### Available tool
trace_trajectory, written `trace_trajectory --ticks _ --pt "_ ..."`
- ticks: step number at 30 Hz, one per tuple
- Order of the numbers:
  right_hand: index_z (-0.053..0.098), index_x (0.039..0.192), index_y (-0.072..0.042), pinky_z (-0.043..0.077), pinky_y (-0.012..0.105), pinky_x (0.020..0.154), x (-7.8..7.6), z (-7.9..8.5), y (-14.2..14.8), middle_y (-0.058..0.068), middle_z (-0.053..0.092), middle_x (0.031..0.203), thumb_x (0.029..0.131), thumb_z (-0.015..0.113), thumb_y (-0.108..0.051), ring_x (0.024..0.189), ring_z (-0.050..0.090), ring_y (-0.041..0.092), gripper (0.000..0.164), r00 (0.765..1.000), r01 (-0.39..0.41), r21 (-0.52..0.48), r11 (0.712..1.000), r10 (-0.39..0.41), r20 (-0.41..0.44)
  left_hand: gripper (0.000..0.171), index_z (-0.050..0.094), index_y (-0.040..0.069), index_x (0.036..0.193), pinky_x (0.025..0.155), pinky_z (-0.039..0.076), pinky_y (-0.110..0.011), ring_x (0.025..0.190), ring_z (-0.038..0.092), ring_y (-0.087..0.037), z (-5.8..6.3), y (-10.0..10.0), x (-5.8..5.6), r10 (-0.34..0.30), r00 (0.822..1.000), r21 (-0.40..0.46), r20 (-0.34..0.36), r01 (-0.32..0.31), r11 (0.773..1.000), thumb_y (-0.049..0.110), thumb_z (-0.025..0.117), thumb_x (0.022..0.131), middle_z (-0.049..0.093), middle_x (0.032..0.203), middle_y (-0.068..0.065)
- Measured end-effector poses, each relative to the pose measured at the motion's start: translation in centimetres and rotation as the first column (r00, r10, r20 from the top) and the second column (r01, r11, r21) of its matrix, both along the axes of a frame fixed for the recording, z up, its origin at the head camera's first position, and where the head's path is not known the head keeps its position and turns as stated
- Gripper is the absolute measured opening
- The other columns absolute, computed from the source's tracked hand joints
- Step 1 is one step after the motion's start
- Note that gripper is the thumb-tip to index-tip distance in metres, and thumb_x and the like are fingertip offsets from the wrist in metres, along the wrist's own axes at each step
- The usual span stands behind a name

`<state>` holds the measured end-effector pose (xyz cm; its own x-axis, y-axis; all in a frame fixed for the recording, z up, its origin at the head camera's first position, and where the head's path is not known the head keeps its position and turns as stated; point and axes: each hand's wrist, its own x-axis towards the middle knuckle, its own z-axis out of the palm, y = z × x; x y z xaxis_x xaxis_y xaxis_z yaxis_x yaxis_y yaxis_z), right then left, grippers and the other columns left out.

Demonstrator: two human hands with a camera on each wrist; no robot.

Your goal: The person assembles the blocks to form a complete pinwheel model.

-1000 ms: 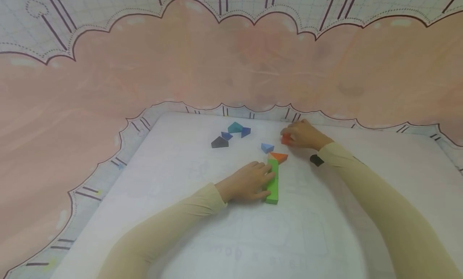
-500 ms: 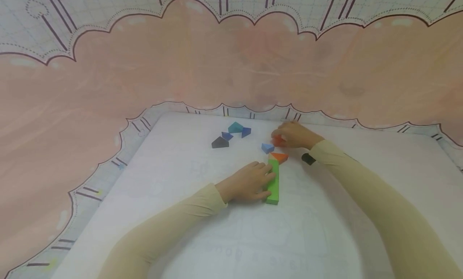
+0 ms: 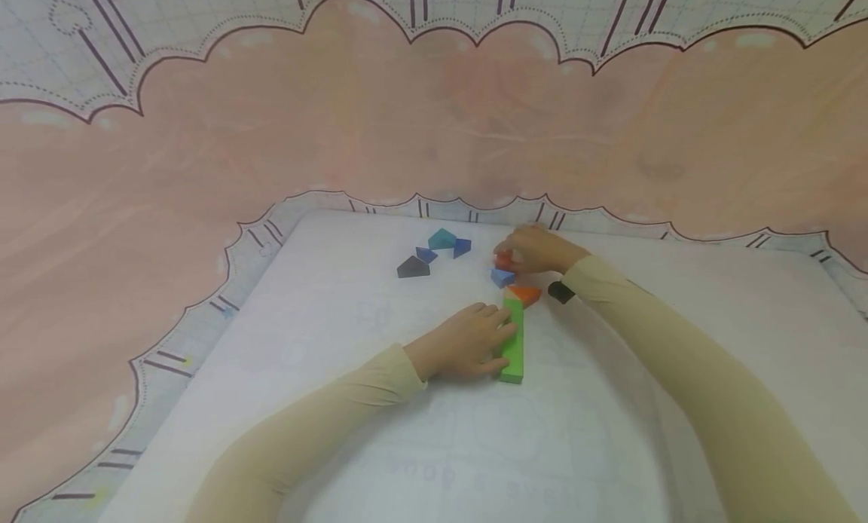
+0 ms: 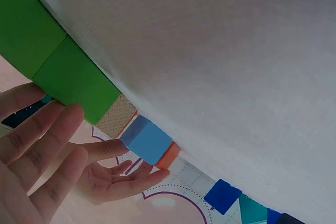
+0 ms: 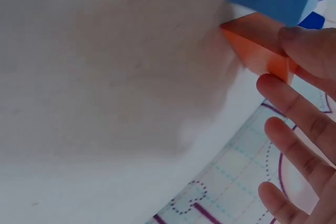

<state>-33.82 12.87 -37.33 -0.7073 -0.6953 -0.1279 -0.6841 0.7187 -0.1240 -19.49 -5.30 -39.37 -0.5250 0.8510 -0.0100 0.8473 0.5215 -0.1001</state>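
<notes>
My left hand (image 3: 468,342) rests its fingers on the left side and top of a row of green blocks (image 3: 513,353). A seam between two green blocks (image 4: 66,56) shows in the left wrist view. At the row's far end lies an orange triangular block (image 3: 525,295) with a bare wood face. Beyond it my right hand (image 3: 542,248) pinches a red-orange triangular block (image 5: 262,43) between thumb and index finger, right behind a light blue triangular block (image 3: 502,277). The other right fingers are extended. Whether these two blocks touch I cannot tell.
A black block (image 3: 560,292) lies beside the right wrist. Farther left sit a dark grey block (image 3: 413,267), a teal block (image 3: 441,239) and two dark blue blocks (image 3: 462,247). The white table (image 3: 305,297) ends at a patterned cloth backdrop (image 3: 407,116).
My right hand has slid the red-orange block left, up behind the light blue block. The black block has moved left along with the right wrist. My left hand stays put.
</notes>
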Motion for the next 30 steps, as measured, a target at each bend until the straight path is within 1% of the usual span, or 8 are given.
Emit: trace_trajectory --ticks 7,12,17,21,24,27,30 --pt "0.062 0.123 -0.014 0.026 0.06 0.107 0.33 0.09 -0.58 0.007 0.066 0.117 0.083 0.068 -0.017 0.115 0.053 0.03 0.041 0.999 0.015 -0.022 1.0 -0.014 0.048 0.042 0.05 0.015 0.117 0.098 0.041 -0.032 0.1 0.051 -0.016 -0.21 -0.03 -0.07 -0.014 0.999 0.001 -0.032 0.014 1.0 0.047 0.048 0.092 0.053 0.117 -0.003" --pt "0.061 0.124 -0.017 0.019 0.061 0.111 0.56 0.04 -0.84 0.005 0.065 0.121 0.081 0.07 -0.014 0.121 0.051 0.028 0.044 0.996 0.042 -0.029 0.999 -0.039 0.081 0.042 0.05 0.015 0.118 0.098 0.041 -0.032 0.1 0.051 -0.015 -0.35 0.0 -0.13 -0.012 1.0 0.0 -0.022 0.012 1.0 0.047 0.047 0.092 0.052 0.117 -0.003" --pt "0.061 0.124 -0.019 0.02 0.061 0.111 0.52 -0.2 -0.99 0.004 0.065 0.121 0.084 0.066 -0.013 0.121 0.051 0.028 0.04 0.996 0.041 -0.03 0.999 -0.039 0.084 0.041 0.05 0.015 0.117 0.098 0.041 -0.032 0.099 0.051 -0.015 -0.44 0.02 -0.13 -0.012 1.0 0.004 -0.024 0.012 1.0 0.047 0.048 0.092 0.053 0.116 -0.003" --pt "0.061 0.124 -0.018 0.017 0.063 0.111 0.52 -0.19 -0.95 0.005 0.065 0.12 0.086 0.063 -0.013 0.122 0.051 0.029 0.037 0.994 0.05 -0.037 0.998 -0.046 0.095 0.041 0.05 0.015 0.117 0.098 0.041 -0.032 0.098 0.051 -0.015 -0.54 -0.01 -0.17 -0.017 1.0 0.013 -0.025 0.017 1.0 0.048 0.048 0.092 0.053 0.115 -0.002" --pt "0.061 0.125 -0.016 0.015 0.064 0.111 0.58 -0.1 -0.84 0.006 0.065 0.118 0.086 0.062 -0.012 0.12 0.051 0.029 0.039 0.992 0.061 -0.041 0.997 -0.057 0.113 0.04 0.05 0.015 0.116 0.098 0.041 -0.032 0.097 0.051 -0.015 -0.56 -0.03 -0.2 -0.018 1.0 0.014 -0.023 0.018 1.0 0.047 0.048 0.092 0.052 0.114 -0.002" --pt "0.06 0.126 -0.016 0.014 0.064 0.111 0.56 -0.1 -0.68 0.007 0.065 0.119 0.085 0.062 -0.011 0.12 0.051 0.028 0.041 0.991 0.07 -0.038 0.997 -0.065 0.12 0.041 0.05 0.015 0.117 0.1 0.041 -0.033 0.1 0.052 -0.016 -0.54 -0.06 -0.23 -0.013 1.0 0.006 -0.021 0.013 1.0 0.048 0.047 0.092 0.052 0.117 -0.003" --pt "0.059 0.127 -0.015 0.013 0.064 0.111 0.51 -0.13 -0.58 0.007 0.064 0.121 0.085 0.063 -0.014 0.12 0.05 0.028 0.042 0.988 0.08 -0.032 0.996 -0.075 0.133 0.042 0.05 0.015 0.118 0.101 0.04 -0.033 0.101 0.052 -0.016 -0.48 -0.06 -0.24 -0.012 1.0 0.002 -0.019 0.012 1.0 0.047 0.047 0.092 0.052 0.119 -0.004"
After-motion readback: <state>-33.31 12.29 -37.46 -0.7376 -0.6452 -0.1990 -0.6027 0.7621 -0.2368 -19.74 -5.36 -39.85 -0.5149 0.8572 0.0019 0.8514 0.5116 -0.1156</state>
